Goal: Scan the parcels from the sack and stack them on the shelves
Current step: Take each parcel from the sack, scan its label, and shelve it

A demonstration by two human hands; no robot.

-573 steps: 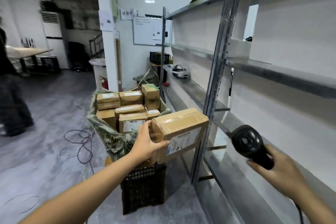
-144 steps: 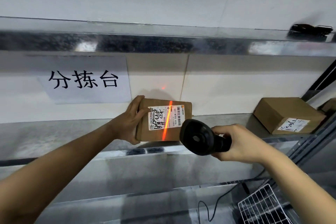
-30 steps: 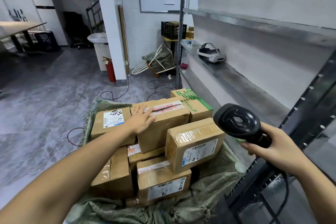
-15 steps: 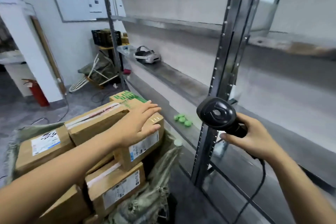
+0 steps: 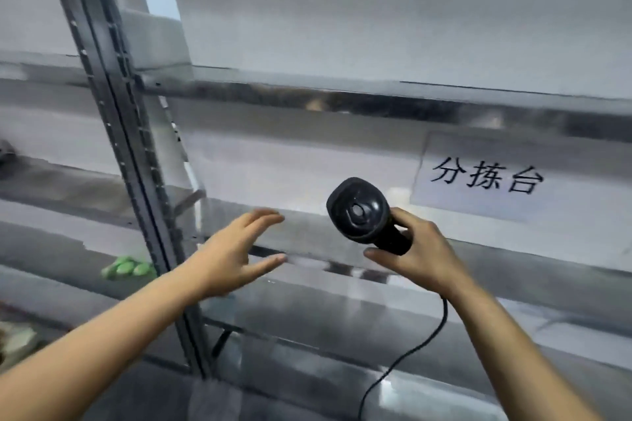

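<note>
Parcels are showing nowhere now: the view is swinging from the sack onto the shelves (image 5: pixel 342 101). Left hand (image 5: pixel 232 251) is hovering spread and empty; right hand (image 5: pixel 422 255) is gripping the scanner (image 5: pixel 357 208). Its next reach should be clasping one firmly.

Parcel-sorting whse: steel racking (image 5: pixel 342 102) w/ slotted upright (image 5: pixel 136 181) at 9 o'clock, "分拣台" sign (image 5: pixel 478 178) at 2 o'clock, corded barcode scanner (image 5: pixel 359 212) ctr.

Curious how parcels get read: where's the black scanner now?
In the head view the black scanner is right of centre, held in the right hand, just left of the paper sign.
</note>
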